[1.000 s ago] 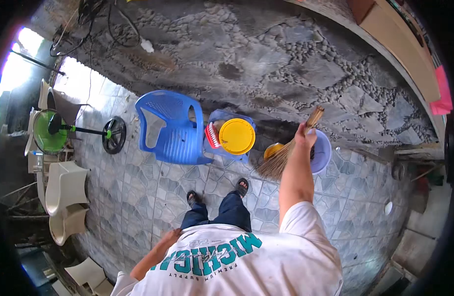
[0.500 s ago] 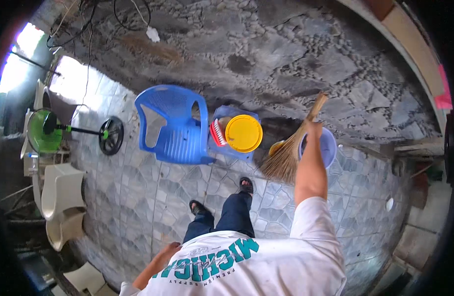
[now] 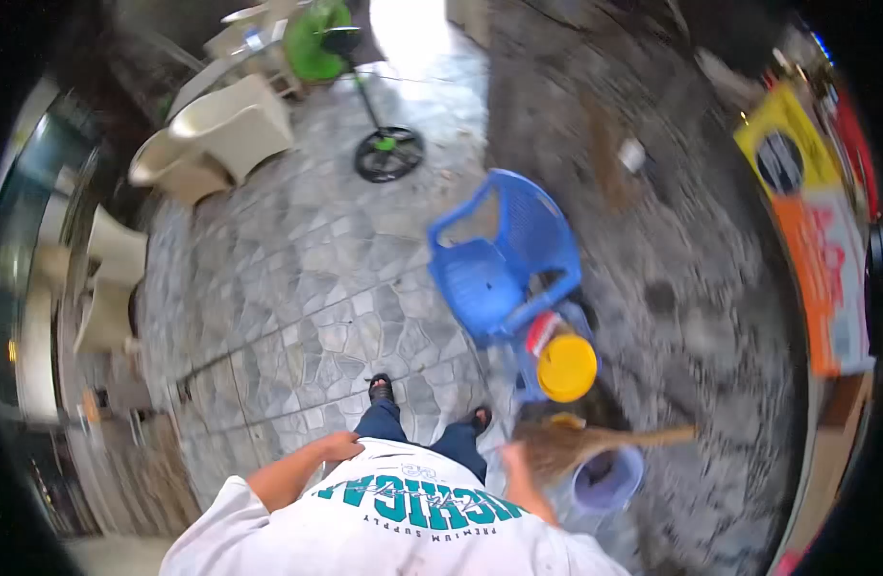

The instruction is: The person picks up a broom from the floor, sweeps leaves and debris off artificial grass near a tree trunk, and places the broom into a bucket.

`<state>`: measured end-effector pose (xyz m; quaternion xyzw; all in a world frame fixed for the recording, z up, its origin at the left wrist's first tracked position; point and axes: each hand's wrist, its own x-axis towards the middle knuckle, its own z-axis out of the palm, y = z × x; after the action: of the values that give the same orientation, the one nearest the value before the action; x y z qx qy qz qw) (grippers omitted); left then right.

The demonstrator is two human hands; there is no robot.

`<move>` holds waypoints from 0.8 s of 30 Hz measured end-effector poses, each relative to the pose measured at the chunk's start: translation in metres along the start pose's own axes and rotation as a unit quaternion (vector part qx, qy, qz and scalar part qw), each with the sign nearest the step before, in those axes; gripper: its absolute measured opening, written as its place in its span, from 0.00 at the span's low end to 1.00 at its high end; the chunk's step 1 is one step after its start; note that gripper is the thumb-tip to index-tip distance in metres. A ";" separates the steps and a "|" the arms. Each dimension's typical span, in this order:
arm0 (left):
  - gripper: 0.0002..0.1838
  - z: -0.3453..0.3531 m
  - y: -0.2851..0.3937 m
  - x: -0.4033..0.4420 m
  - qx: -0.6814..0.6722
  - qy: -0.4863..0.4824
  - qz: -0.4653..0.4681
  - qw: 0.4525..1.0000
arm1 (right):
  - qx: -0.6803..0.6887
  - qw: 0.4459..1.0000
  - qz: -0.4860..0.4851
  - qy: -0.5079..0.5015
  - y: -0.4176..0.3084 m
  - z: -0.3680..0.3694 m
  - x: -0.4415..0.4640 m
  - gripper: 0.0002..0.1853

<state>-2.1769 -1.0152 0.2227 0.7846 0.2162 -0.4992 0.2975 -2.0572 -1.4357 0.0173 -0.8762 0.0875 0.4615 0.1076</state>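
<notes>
My left hand (image 3: pixel 339 446) hangs by the waist against the white shirt, its fingers too small and partly hidden to read. My right hand (image 3: pixel 514 465) is smeared by motion in front of my right hip, beside the bristles of a straw broom (image 3: pixel 580 444). The broom leans with its handle toward the stone wall, apart from my grasp. Just past it stands a pale purple bucket (image 3: pixel 635 477) with something dark inside. A yellow round lid or container (image 3: pixel 566 369) and a red brush (image 3: pixel 542 333) sit on a blue stool beside the broom.
A blue plastic armchair (image 3: pixel 484 278) stands ahead against the rough stone wall (image 3: pixel 672 278). Farther off is a green standing fan (image 3: pixel 387 154). White chairs (image 3: pixel 235 125) line the left side. Colourful boxes (image 3: pixel 816 259) lie at the right.
My right hand has let go of the broom handle and drawn back to my side. The view has turned left, showing more chairs and the boxes.
</notes>
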 end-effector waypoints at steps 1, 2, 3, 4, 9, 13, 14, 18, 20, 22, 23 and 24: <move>0.26 0.004 -0.003 -0.002 -0.051 0.006 -0.008 0.999 | -0.015 0.990 -0.040 -0.134 -0.056 -0.001 -0.039 0.36; 0.27 0.004 -0.011 -0.005 -0.099 0.009 -0.015 0.995 | 0.089 0.967 -0.124 -0.203 -0.061 0.042 -0.011 0.33; 0.28 0.020 -0.038 0.014 -0.111 0.020 0.007 0.994 | 0.043 0.981 -0.135 -0.136 -0.081 0.030 -0.013 0.32; 0.28 0.020 -0.048 0.013 -0.134 0.036 0.004 0.990 | 0.002 0.987 -0.147 -0.067 -0.099 0.016 -0.016 0.30; 0.32 -0.007 -0.106 0.015 -0.309 0.042 0.017 0.950 | -0.080 0.970 -0.216 -0.072 -0.147 -0.077 0.084 0.32; 0.31 -0.057 -0.166 0.026 -0.351 0.010 0.044 0.935 | -0.028 0.993 -0.065 -0.096 -0.242 -0.133 0.024 0.28; 0.31 -0.062 -0.179 0.033 -0.370 0.016 0.049 0.928 | 0.037 0.990 -0.026 -0.133 -0.270 -0.130 0.020 0.32; 0.30 -0.081 -0.219 0.047 -0.431 0.005 0.044 0.901 | 0.141 0.966 -0.074 -0.203 -0.321 -0.011 0.097 0.31; 0.32 -0.096 -0.239 0.066 -0.482 -0.026 0.043 0.875 | 0.266 0.892 0.068 -0.360 -0.382 -0.031 0.093 0.32; 0.33 -0.115 -0.259 0.092 -0.495 -0.067 0.012 0.866 | 0.224 0.900 -0.090 -0.364 -0.433 -0.046 0.081 0.32; 0.35 -0.123 -0.268 0.105 -0.499 -0.116 -0.023 0.859 | 0.183 0.882 -0.238 -0.363 -0.456 -0.052 0.068 0.32; 0.36 -0.124 -0.281 0.128 -0.519 -0.112 -0.035 0.847 | 0.137 0.841 -0.385 -0.353 -0.487 -0.056 0.057 0.32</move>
<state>-2.2225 -0.7201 0.0751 0.4467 0.4363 -0.4092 0.6654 -1.8576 -0.9859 0.0534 -0.5930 -0.2384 0.6445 0.4197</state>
